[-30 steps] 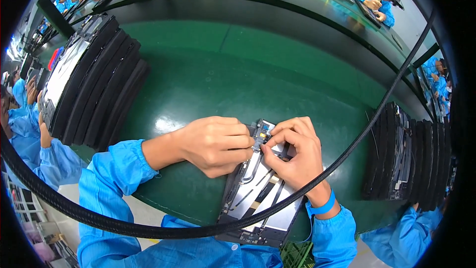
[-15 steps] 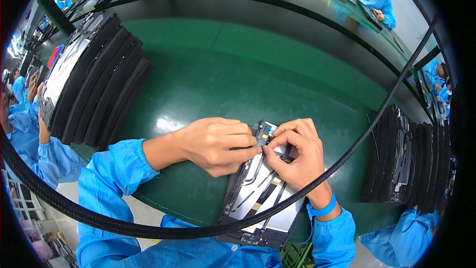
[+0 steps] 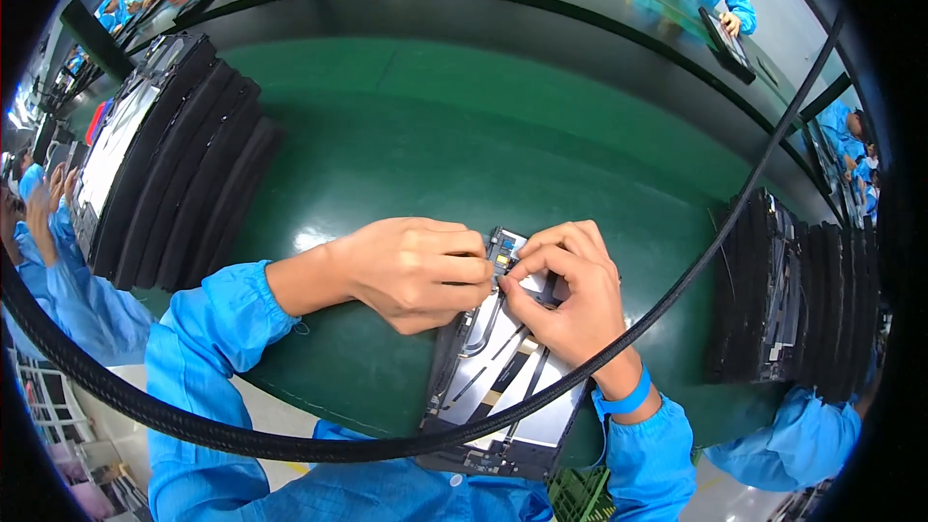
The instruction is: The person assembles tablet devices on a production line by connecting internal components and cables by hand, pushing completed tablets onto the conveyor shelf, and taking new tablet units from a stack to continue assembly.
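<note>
An opened tablet-like device (image 3: 488,377) lies tilted at the table's near edge, its silver inner plates, dark strips and small parts showing. Over its far end my left hand (image 3: 416,271) is closed, thumb and fingers pinched together at the left side. My right hand (image 3: 570,295) pinches with thumb and forefinger just beside it, a blue band round its wrist. Between the two hands a small board area (image 3: 504,253) with blue and yellow spots is visible. Whatever the fingertips hold is too small or hidden to make out.
A stack of similar devices in black trays (image 3: 174,164) leans at the left; another stack (image 3: 778,295) stands at the right. A thick black cable (image 3: 667,314) arcs across the view. Beyond the green table (image 3: 416,155), a raised shelf (image 3: 551,0) holds more devices. Co-workers in blue sit around.
The view has shifted slightly. Both hands stay pinched at the device's far end, with only small finger movement. The person at the far right has moved a little in the picture.
</note>
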Demonstrator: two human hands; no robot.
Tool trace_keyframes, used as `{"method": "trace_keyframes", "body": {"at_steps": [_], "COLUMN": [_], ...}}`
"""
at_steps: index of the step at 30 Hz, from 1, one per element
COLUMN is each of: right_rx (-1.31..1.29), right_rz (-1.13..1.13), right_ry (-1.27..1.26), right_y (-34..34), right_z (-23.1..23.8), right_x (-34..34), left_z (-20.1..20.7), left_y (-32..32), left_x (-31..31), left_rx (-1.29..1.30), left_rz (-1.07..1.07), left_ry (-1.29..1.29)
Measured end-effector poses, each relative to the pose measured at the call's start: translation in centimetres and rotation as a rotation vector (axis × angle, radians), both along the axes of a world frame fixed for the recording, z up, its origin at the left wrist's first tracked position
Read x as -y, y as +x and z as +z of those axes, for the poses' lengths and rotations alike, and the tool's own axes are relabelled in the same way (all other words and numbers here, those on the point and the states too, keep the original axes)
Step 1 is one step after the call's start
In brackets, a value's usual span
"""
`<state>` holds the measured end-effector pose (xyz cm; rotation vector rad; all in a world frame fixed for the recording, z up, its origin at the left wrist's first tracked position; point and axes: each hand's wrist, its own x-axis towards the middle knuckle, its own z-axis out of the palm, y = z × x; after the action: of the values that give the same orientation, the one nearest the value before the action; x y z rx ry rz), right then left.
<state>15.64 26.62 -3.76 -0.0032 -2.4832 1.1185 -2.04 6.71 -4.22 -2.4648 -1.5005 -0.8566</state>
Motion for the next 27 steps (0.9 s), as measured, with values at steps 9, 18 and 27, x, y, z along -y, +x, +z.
{"method": "trace_keyframes", "body": {"at_steps": [9, 18, 27], "right_rx": [-0.252, -0.479, 0.138], "right_rz": [-0.096, -0.451, -0.882], "right_ry": [0.028, 0.400, 0.746], "right_y": [0.4, 6.3, 21.8], "right_z": [-0.7, 3.5, 7.7], "right_x": [-0.8, -5.1, -10.3], "left_z": [-0.6, -0.2, 0.1], "left_y": [4.1, 12.2, -2.9], "left_x": [1.7, 1.4, -6.5], "left_rx": [0.090, -0.078, 0.053], "left_rz": [0.044, -0.262, 0.399], "left_ry": [0.169, -0.354, -0.025]}}
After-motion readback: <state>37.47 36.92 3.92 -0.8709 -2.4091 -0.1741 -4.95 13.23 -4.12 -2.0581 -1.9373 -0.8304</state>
